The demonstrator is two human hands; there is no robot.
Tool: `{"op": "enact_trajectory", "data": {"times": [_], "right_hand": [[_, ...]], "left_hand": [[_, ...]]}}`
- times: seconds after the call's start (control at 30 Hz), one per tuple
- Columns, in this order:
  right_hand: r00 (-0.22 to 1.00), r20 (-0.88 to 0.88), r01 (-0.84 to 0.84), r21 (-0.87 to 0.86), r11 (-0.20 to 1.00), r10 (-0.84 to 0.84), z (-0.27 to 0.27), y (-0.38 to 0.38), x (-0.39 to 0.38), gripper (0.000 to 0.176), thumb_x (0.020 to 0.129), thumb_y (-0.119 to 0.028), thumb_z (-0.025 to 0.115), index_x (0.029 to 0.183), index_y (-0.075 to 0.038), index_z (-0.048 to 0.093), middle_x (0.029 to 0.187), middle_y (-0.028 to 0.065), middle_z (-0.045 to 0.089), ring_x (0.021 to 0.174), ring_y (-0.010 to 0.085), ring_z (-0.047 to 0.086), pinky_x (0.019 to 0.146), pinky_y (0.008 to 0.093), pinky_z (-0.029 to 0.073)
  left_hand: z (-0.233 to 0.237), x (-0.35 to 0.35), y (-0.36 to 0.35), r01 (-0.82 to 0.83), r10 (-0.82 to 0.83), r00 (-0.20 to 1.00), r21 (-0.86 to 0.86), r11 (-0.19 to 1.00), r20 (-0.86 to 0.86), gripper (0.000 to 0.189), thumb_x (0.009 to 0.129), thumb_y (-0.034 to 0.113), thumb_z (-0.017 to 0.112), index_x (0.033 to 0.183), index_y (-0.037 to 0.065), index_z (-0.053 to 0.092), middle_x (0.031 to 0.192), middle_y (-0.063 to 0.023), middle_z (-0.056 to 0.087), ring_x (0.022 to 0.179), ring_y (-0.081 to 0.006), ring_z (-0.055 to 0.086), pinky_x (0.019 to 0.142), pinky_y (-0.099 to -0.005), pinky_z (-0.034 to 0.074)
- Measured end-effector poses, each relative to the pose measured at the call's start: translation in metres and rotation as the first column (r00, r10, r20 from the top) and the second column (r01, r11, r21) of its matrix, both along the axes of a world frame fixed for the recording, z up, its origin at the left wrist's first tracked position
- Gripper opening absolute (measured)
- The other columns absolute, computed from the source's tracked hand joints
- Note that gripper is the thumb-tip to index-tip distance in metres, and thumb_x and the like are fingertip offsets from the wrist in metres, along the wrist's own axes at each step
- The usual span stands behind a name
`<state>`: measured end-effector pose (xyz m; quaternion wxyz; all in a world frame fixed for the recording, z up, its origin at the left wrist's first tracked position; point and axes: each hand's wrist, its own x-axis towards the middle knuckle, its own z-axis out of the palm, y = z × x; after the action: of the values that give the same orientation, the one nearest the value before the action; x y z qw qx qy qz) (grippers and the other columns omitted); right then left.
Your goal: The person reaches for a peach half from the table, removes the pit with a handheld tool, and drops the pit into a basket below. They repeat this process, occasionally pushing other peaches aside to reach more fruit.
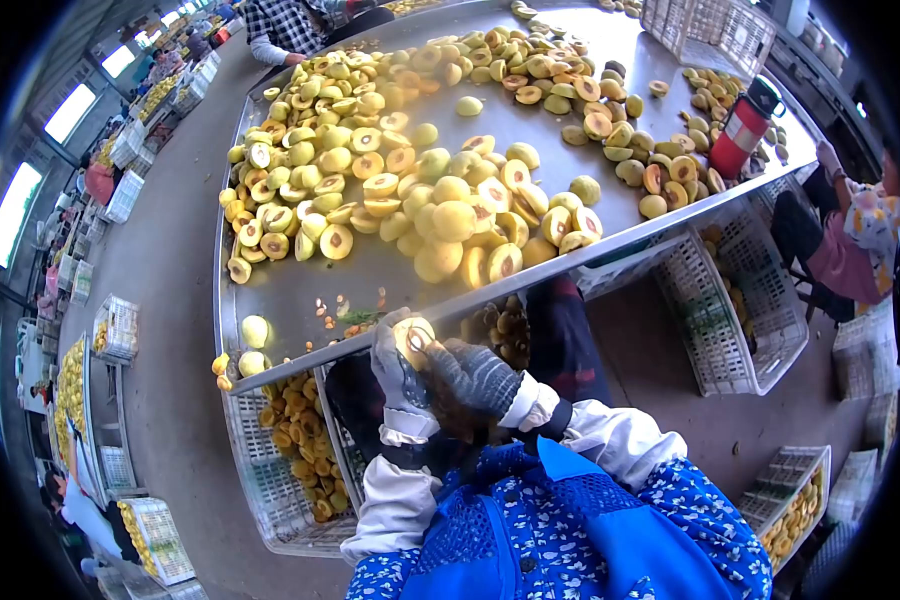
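My left hand [395, 375], in a grey glove, is wrapped round a halved yellow peach [413, 338], its cut face turned up with the brown pit hollow showing. My right hand [478, 380], in a dark grey knitted glove, is closed with its fingertips against the cut face. Whether it grips a small tool is hidden by the fingers. Both hands are just off the near edge of a metal table [430, 305]. Piled beyond them are many peach halves [450, 222], and a few pits [327, 310] and some green leaf bits [358, 317] lie close by.
A red flask [740, 135] stands at the table's right. White crates [270, 490] with fruit sit below the near edge, another crate [715, 330] to the right. Across the table a person in a checked sleeve [280, 25] works; another person [850, 230] sits at right.
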<state>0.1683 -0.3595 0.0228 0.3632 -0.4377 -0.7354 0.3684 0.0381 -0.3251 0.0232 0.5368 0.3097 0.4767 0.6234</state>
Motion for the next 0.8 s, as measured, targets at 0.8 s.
{"op": "enact_trajectory", "data": {"times": [0.8], "right_hand": [[0.889,-0.449,-0.229,-0.599,0.768,-0.085,0.009,-0.017,0.018,0.040,0.098,-0.036,0.043,0.098,0.000,0.060,0.074,0.0032,0.059,0.069,0.0120,0.053,0.064,0.0281,0.045]], "left_hand": [[-0.014,0.015,-0.014,-0.102,0.103,0.983,0.017,0.995,-0.150,0.049,0.097,0.040,0.038,0.079,0.000,0.060,0.073,-0.0101,0.063,0.063,-0.0198,0.060,0.062,-0.0299,0.050]]}}
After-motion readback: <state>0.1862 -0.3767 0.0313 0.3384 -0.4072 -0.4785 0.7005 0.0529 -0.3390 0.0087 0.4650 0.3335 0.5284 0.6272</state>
